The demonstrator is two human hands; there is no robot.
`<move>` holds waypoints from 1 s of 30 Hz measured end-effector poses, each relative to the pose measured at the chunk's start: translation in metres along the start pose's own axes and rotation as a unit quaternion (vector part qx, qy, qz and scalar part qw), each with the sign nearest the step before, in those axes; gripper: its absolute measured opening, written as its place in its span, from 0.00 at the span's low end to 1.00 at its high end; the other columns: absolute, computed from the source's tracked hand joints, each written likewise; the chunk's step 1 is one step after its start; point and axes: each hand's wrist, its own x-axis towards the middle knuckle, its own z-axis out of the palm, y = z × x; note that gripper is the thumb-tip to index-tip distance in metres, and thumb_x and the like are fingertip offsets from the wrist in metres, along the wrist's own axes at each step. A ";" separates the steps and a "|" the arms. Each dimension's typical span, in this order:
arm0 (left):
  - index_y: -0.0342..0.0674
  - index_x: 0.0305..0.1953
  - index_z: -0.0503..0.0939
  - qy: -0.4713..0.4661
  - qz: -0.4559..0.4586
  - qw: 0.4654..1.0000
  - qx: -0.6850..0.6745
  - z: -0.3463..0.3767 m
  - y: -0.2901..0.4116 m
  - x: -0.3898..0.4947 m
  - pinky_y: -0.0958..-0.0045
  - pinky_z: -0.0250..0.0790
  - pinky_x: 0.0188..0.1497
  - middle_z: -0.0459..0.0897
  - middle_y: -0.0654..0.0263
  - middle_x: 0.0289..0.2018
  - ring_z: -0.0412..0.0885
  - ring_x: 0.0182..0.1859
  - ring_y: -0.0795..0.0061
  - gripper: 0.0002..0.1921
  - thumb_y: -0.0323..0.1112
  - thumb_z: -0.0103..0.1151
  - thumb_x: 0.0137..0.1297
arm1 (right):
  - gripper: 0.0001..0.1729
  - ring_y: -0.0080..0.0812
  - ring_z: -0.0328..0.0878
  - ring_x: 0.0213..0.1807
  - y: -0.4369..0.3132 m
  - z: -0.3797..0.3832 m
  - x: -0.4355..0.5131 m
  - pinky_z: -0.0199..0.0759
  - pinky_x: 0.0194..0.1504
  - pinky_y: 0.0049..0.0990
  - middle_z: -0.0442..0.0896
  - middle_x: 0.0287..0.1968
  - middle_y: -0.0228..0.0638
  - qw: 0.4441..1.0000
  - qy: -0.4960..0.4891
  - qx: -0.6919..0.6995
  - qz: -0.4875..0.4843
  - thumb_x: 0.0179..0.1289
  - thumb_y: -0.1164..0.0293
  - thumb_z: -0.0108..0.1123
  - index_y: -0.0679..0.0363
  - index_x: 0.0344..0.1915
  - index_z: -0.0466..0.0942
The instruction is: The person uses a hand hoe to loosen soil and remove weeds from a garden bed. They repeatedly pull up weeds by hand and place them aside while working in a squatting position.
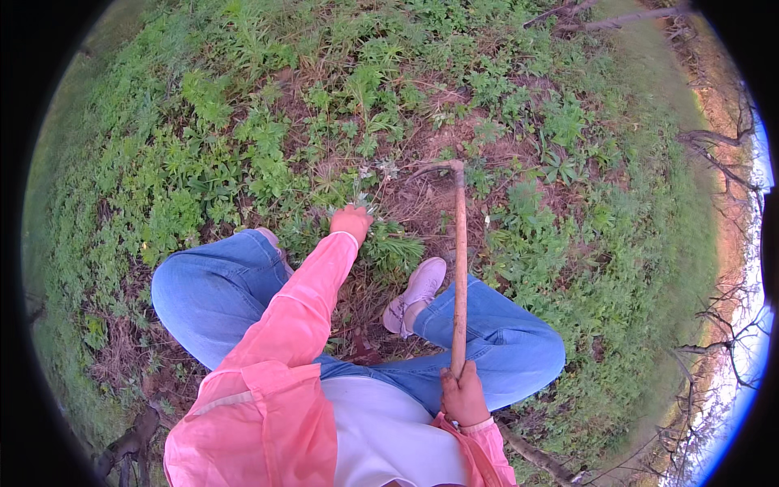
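Note:
My right hand is closed round the lower end of a long wooden handle. The handle belongs to a sickle, whose thin curved blade points left from the top, just above the ground. My left hand is closed on a bunch of weed stems, with pale leaf tips showing past the fingers. Leafy green weeds lie or grow just right of and below that hand, between my shoes. The blade is a short way up and right of my left hand, apart from it.
Low green weeds cover much of the slope, with dry stalks and brown soil around the blade. My bent knees flank the work spot. Bare branches lie at the lower right, more at the right edge; a dark branch is lower left.

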 end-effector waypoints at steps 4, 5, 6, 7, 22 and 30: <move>0.56 0.41 0.83 0.055 0.006 0.998 0.011 -0.012 -0.022 -0.013 0.63 0.73 0.49 0.78 0.70 0.41 0.77 0.50 0.67 0.11 0.33 0.52 0.60 | 0.16 0.27 0.74 0.18 -0.010 -0.008 -0.011 0.67 0.19 0.30 0.75 0.22 0.37 0.989 -0.109 0.016 0.100 0.68 0.66 0.57 0.66 0.36 0.63; 0.56 0.41 0.83 0.066 0.016 0.997 0.022 -0.017 -0.027 -0.012 0.63 0.73 0.49 0.78 0.70 0.41 0.77 0.50 0.68 0.11 0.33 0.53 0.60 | 0.16 0.27 0.74 0.18 -0.020 -0.019 -0.026 0.66 0.19 0.30 0.75 0.22 0.36 0.970 -0.154 0.075 0.171 0.69 0.65 0.57 0.66 0.36 0.64; 0.56 0.41 0.83 0.067 0.028 0.997 0.031 -0.021 -0.032 -0.010 0.63 0.73 0.50 0.78 0.71 0.42 0.77 0.50 0.68 0.10 0.33 0.53 0.60 | 0.16 0.25 0.73 0.18 -0.013 -0.027 -0.039 0.67 0.19 0.28 0.75 0.22 0.34 0.983 -0.158 -0.012 0.092 0.69 0.65 0.56 0.66 0.37 0.63; 0.56 0.41 0.83 0.060 0.027 0.997 0.032 -0.027 -0.037 -0.009 0.63 0.72 0.51 0.78 0.70 0.42 0.77 0.51 0.68 0.11 0.33 0.53 0.60 | 0.15 0.25 0.72 0.18 -0.005 -0.034 -0.053 0.66 0.19 0.27 0.73 0.22 0.33 0.984 -0.149 0.001 0.097 0.69 0.65 0.56 0.65 0.38 0.63; 0.56 0.44 0.82 0.275 -0.096 0.941 0.175 -0.269 -0.184 -0.046 0.65 0.74 0.50 0.77 0.69 0.40 0.76 0.51 0.67 0.14 0.30 0.56 0.59 | 0.08 0.17 0.57 0.16 -0.052 -0.090 -0.104 0.57 0.13 0.21 0.63 0.23 0.29 0.910 -0.144 0.382 0.076 0.67 0.73 0.53 0.62 0.39 0.63; 0.53 0.51 0.79 0.387 -0.176 0.901 0.087 -0.298 -0.245 -0.164 0.62 0.73 0.51 0.75 0.67 0.41 0.74 0.49 0.62 0.31 0.24 0.69 0.38 | 0.12 0.26 0.64 0.16 -0.057 -0.060 -0.065 0.61 0.17 0.27 0.68 0.22 0.32 0.988 -0.106 0.096 -0.063 0.63 0.71 0.54 0.62 0.44 0.65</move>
